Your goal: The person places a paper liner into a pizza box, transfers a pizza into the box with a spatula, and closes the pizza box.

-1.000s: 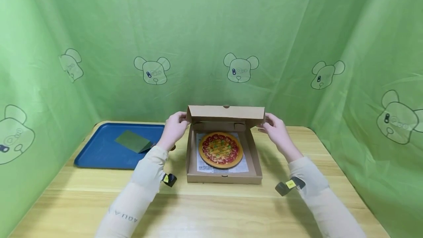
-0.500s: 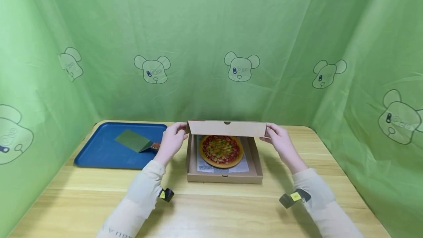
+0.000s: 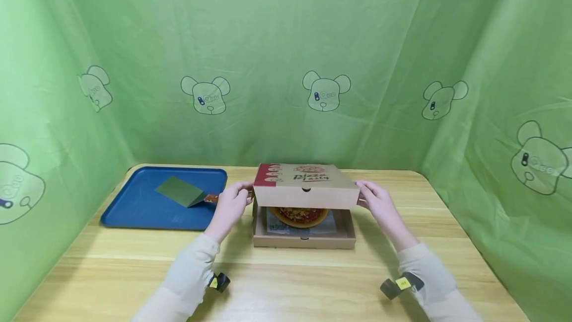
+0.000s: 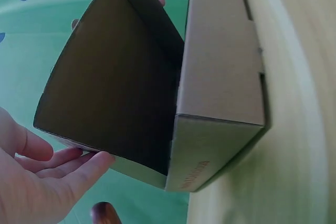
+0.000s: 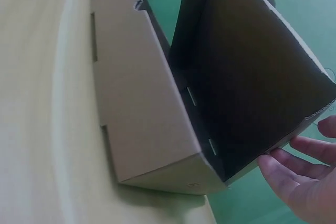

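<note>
A cardboard pizza box [image 3: 304,242] stands mid-table with its printed lid [image 3: 308,177] tilted partly down over the base. Inside, the front part of a toy-looking pizza [image 3: 301,216] shows on a printed paper sheet [image 3: 328,225]; the lid hides the rest. My left hand [image 3: 232,207] holds the lid's left side; in the left wrist view, the left hand's fingertips [image 4: 100,163] meet its edge. On the opposite side, my right hand [image 3: 377,202] holds the lid, and the right wrist view shows the fingertips [image 5: 273,166] at the edge.
Left of the box lies a blue tray [image 3: 134,210]. A pizza server with a greenish flat blade [image 3: 180,191] and a brown handle [image 3: 211,198] rests on it, partly behind my left hand. Green curtains [image 3: 268,39] enclose the wooden table [image 3: 286,287].
Both hands have brought the lid forward and down, from raised to low over the base. Its printed top has come into view, and more of the pizza is covered.
</note>
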Available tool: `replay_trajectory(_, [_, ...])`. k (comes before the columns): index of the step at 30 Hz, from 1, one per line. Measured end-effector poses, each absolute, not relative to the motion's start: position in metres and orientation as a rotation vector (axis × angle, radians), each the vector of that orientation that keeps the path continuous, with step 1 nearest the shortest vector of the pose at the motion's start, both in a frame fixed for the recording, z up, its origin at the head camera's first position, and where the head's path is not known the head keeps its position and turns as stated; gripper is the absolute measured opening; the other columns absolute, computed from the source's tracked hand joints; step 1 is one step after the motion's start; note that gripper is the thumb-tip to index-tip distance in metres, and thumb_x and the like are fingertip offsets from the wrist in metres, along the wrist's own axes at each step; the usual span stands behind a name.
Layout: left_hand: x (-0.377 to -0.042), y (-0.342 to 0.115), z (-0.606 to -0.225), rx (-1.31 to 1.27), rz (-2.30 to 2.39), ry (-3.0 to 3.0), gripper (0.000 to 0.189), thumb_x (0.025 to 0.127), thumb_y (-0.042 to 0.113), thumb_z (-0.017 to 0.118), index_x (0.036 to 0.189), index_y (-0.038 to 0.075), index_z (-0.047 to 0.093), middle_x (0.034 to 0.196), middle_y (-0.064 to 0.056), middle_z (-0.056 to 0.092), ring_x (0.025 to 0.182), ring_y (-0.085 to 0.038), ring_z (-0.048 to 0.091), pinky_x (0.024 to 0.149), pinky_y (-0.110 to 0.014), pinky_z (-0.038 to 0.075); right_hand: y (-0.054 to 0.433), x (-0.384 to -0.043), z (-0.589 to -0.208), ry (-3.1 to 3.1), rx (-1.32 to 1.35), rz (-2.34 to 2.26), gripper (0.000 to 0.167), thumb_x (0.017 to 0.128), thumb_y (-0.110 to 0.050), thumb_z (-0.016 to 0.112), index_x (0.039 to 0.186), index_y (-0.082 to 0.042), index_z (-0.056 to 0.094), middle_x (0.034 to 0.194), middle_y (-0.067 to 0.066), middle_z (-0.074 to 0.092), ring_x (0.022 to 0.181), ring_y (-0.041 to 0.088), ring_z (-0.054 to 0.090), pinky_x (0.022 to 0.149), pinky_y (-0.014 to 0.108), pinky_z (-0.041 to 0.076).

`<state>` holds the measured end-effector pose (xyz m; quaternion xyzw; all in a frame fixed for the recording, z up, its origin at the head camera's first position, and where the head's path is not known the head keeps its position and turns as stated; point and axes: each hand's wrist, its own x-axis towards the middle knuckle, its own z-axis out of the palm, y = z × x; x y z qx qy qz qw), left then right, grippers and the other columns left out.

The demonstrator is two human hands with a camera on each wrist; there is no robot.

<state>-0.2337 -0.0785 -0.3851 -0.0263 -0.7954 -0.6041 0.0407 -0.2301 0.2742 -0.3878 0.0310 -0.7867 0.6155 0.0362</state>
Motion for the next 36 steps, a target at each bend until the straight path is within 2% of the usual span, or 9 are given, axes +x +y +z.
replay_trajectory(2, [-0.230, -0.079, -0.388, -0.077, -1.881, -2.433, 0.039, 0.096, 0.003, 0.036, 0.124, -0.006, 0.061, 0.123, -0.025, 0.065, 0.108, -0.031, 0.066, 0.092, -0.037, 0.057, 0.274, -0.228, -0.391, -2.422, 0.099, 1.895, 0.051, 0.105, -0.025, 0.041, 0.134, 0.016, 0.042, 0.098, -0.018, 0.063, 0.088, -0.007, 0.064, 0.083, 0.015, 0.055])
replay_trajectory(5, [-0.226, -0.080, -0.393, -0.077, -1.870, -2.456, 0.039, 0.096, 0.004, 0.036, 0.125, -0.006, 0.061, 0.123, -0.024, 0.065, 0.109, -0.031, 0.066, 0.094, -0.040, 0.057, 0.274, -0.224, -0.394, -2.442, 0.088, 1.884, 0.052, 0.105, -0.028, 0.042, 0.135, 0.015, 0.043, 0.112, 0.000, 0.067, 0.089, -0.007, 0.064, 0.085, 0.015, 0.055])
replay_trajectory(8, [-0.222, -0.081, -0.396, -0.084, -1.829, -2.487, 0.039, 0.096, 0.004, 0.037, 0.123, -0.005, 0.062, 0.123, -0.022, 0.066, 0.105, -0.029, 0.068, 0.092, -0.040, 0.057, 0.274, -0.221, -0.397, -2.467, 0.083, 1.872, 0.052, 0.105, -0.028, 0.041, 0.137, 0.014, 0.043, 0.131, 0.022, 0.059, 0.091, -0.009, 0.062, 0.088, 0.016, 0.054])
replay_trajectory(11, [-0.219, -0.082, -0.399, -0.094, -1.815, -2.505, 0.039, 0.095, 0.005, 0.037, 0.122, -0.004, 0.063, 0.123, -0.021, 0.066, 0.102, -0.027, 0.069, 0.092, -0.041, 0.057, 0.273, -0.219, -0.400, -2.495, 0.073, 1.856, 0.051, 0.106, -0.027, 0.040, 0.137, 0.013, 0.042, 0.139, 0.033, 0.047, 0.091, -0.012, 0.060, 0.090, 0.016, 0.054])
replay_trajectory(17, [-0.214, -0.082, -0.403, -0.087, -1.822, -2.518, 0.037, 0.096, 0.004, 0.038, 0.122, -0.005, 0.063, 0.124, -0.022, 0.065, 0.103, -0.028, 0.069, 0.089, -0.037, 0.059, 0.275, -0.216, -0.407, -2.531, 0.054, 1.860, 0.052, 0.106, -0.029, 0.039, 0.138, 0.012, 0.042, 0.137, 0.030, 0.051, 0.093, -0.011, 0.059, 0.093, 0.020, 0.053])
replay_trajectory(24, [-0.210, -0.085, -0.408, -0.099, -1.854, -2.531, 0.036, 0.097, 0.005, 0.039, 0.121, -0.005, 0.064, 0.116, -0.023, 0.068, 0.103, -0.029, 0.069, 0.089, -0.037, 0.059, 0.276, -0.213, -0.412, -2.568, 0.050, 1.862, 0.052, 0.106, -0.030, 0.039, 0.137, 0.011, 0.043, 0.136, 0.029, 0.053, 0.095, -0.009, 0.060, 0.100, 0.030, 0.052])
replay_trajectory(36, [-0.205, -0.088, -0.410, -0.148, -1.811, -2.591, 0.035, 0.098, 0.007, 0.041, 0.122, -0.004, 0.064, 0.119, -0.022, 0.068, 0.104, -0.029, 0.069, 0.086, -0.037, 0.060, 0.275, -0.208, -0.412, -2.593, 0.058, 1.864, 0.052, 0.106, -0.031, 0.040, 0.137, 0.011, 0.043, 0.138, 0.031, 0.050, 0.095, -0.012, 0.058, 0.102, 0.032, 0.051])
